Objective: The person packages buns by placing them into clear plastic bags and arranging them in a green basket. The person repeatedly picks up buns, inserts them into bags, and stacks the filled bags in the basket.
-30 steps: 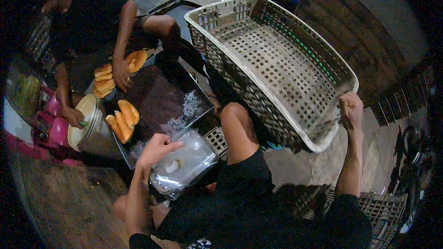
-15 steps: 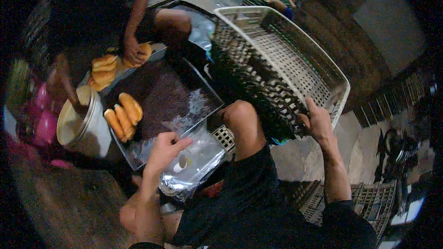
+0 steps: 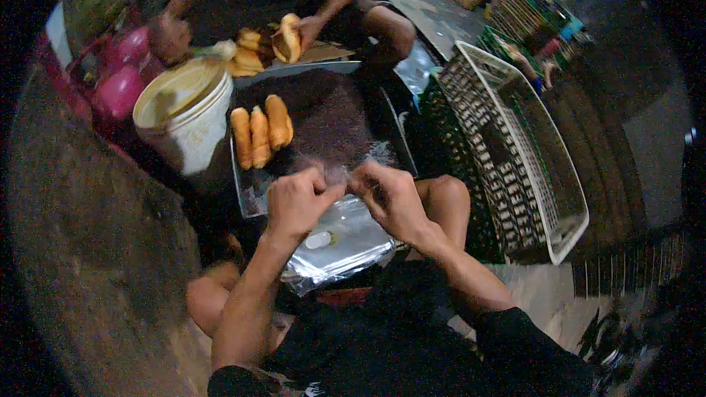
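Observation:
Both my hands are close together above a stack of clear plastic bags point(image 3: 357, 231) in front of me. The fingers of my left hand point(image 3: 300, 202) and my right hand point(image 3: 393, 198) are pinched on what looks like a thin clear plastic bag point(image 3: 327, 170), blurred and see-through. Beyond them is a metal tray point(image 3: 250, 204) spread with dark brown granules point(image 3: 334, 114). Several long golden bread rolls point(image 3: 259, 136) lie at the tray's left side. A small white oval piece point(image 3: 318, 240) rests on the bag stack.
Across the tray, a co-worker's hand point(image 3: 309, 29) holds a split bread roll point(image 3: 288, 38), with more bread point(image 3: 246, 59) beside it. A white bucket point(image 3: 195, 132) stands left of the tray, near pink items point(image 3: 121, 81). At right is a pale plastic crate point(image 3: 570, 239), tilted on a dark stack.
My right hand has left the crate's rim and come in beside my left hand over the tray's near edge. The view has swung right. The co-worker's bread roll is now raised.

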Motion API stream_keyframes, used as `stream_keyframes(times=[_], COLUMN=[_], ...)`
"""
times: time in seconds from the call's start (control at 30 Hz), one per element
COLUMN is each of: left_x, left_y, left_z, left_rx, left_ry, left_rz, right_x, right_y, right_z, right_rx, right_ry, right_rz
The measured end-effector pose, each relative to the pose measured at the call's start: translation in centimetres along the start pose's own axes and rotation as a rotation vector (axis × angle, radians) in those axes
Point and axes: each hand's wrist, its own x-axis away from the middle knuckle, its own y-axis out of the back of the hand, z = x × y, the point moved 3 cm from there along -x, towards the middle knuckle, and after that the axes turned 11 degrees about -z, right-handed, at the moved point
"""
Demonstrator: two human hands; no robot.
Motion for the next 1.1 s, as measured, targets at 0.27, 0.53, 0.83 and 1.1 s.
stream_keyframes(times=[0.27, 0.53, 0.83, 1.1], left_x=[-2.2, -6.4, -5.4, -1.7], left_y=[-4.3, 0.9, 6.5, 10.3], left_z=[3.5, 4.4, 9.4, 11.3], left_rx=[1.393, 1.003, 1.061, 1.019], left_ry=[0.774, 0.469, 0.487, 0.51], left_rz=[0.03, -0.705, -0.772, -0.937], right_x=[0.2, -1.9, 5.8, 1.2], right_y=[-2.1, 12.9, 22.5, 18.6], right_z=[-2.9, -1.3, -11.2, -9.1], right_rx=[-1.11, 0.349, 1.087, 0.765], right_ry=[-0.6, 0.11, -0.619, 0.156], right_rz=[-0.437, -0.677, -0.267, -0.744])
